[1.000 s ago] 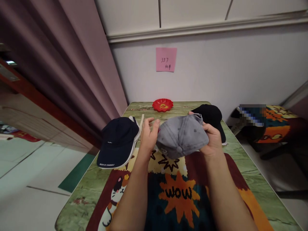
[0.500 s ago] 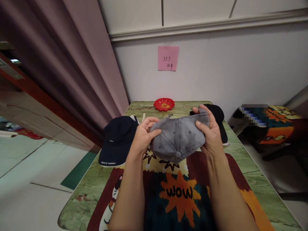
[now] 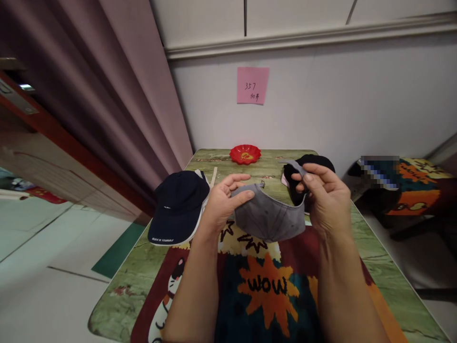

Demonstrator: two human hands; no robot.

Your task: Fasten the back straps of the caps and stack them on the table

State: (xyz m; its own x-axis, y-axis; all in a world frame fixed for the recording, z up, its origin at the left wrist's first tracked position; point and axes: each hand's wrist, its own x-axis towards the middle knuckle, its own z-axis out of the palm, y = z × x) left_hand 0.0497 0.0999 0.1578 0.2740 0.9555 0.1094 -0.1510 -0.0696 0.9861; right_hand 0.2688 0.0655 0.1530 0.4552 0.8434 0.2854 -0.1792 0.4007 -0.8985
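A grey baseball cap [image 3: 269, 216] hangs between my two hands above the table, its back opening turned upward. My left hand [image 3: 230, 197] pinches the cap's left edge between thumb and fingers, near a small metal buckle [image 3: 262, 184]. In my right hand [image 3: 323, 195] is the cap's grey strap [image 3: 294, 166], pinched between thumb and forefinger, with its loose end pointing up and left. Left of my left hand lies a navy cap [image 3: 180, 200] with white lettering on its brim. A black cap [image 3: 317, 162] sits behind my right hand, partly hidden by it.
A red scalloped dish [image 3: 244, 154] stands at the table's far edge. Under my arms a colourful mat [image 3: 267, 305] covers part of the green table [image 3: 121, 286]. A pink note [image 3: 253, 85] is stuck on the wall. To the right is a stool [image 3: 417, 190] with a patterned cover.
My right hand has moved right and lifted the strap away from the cap's edge. The cap's crown has sagged and tipped, and the buckle shows more clearly beside my left hand.
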